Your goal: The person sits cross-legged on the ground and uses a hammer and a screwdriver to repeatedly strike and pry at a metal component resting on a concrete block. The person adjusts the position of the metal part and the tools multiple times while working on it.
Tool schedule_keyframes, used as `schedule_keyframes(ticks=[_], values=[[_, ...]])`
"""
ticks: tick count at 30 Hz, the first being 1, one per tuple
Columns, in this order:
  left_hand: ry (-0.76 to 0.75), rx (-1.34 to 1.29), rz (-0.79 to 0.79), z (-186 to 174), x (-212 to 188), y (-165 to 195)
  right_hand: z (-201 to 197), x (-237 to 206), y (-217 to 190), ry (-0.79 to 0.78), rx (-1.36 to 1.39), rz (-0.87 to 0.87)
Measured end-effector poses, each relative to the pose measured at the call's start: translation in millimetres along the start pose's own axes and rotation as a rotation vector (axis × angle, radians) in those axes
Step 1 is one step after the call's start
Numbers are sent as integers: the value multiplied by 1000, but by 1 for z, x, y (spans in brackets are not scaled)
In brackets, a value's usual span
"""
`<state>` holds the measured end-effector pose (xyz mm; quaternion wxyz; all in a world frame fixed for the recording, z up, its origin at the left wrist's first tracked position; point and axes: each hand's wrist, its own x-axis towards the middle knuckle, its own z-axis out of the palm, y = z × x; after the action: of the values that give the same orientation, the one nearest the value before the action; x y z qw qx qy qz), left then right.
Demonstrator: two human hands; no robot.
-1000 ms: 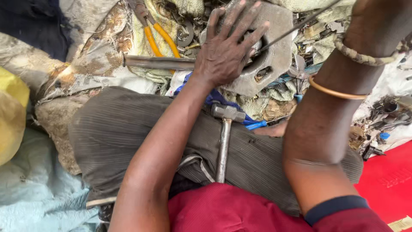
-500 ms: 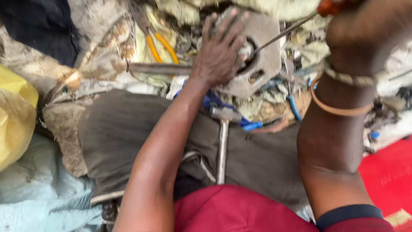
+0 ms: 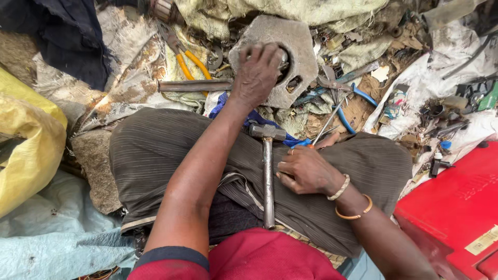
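Since the earlier frame, our right hand (image 3: 306, 171) has dropped to our lap, fingers closed on a thin metal screwdriver (image 3: 328, 124), while our left hand (image 3: 257, 75) grips the grey, hexagonal, holed metal block (image 3: 295, 49) on the cluttered ground ahead.

Cluttered ground (image 3: 109, 98) — pliers (image 3: 189, 59), concrete block (image 3: 295, 46), scrap.

A: Any packages or labels?
B: Red box (image 3: 456, 207) at lower right, with a pale yellowish rectangular label (image 3: 482, 240) near its corner. Yellow sack (image 3: 26, 145) at the left edge, bulging and crumpled.
A: Screens, signs?
B: None seen.
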<state>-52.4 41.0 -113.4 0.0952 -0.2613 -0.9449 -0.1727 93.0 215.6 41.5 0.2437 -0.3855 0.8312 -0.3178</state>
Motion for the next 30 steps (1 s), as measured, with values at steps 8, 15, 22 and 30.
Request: schedule_keyframes(ticks=[8,15,22,30], values=[[-244,-159,-143,-12,17,-2,1,-5,8,95,-99,157],[-259,-260,-215,-28,7,0,-4,-11,-8,155,-165,250],[-304,-384,-103,-29,22,-18,22,-2,2,-354,-178,477],[-267,-233,-17,-36,31,-24,23,8,-5,-42,14,613]])
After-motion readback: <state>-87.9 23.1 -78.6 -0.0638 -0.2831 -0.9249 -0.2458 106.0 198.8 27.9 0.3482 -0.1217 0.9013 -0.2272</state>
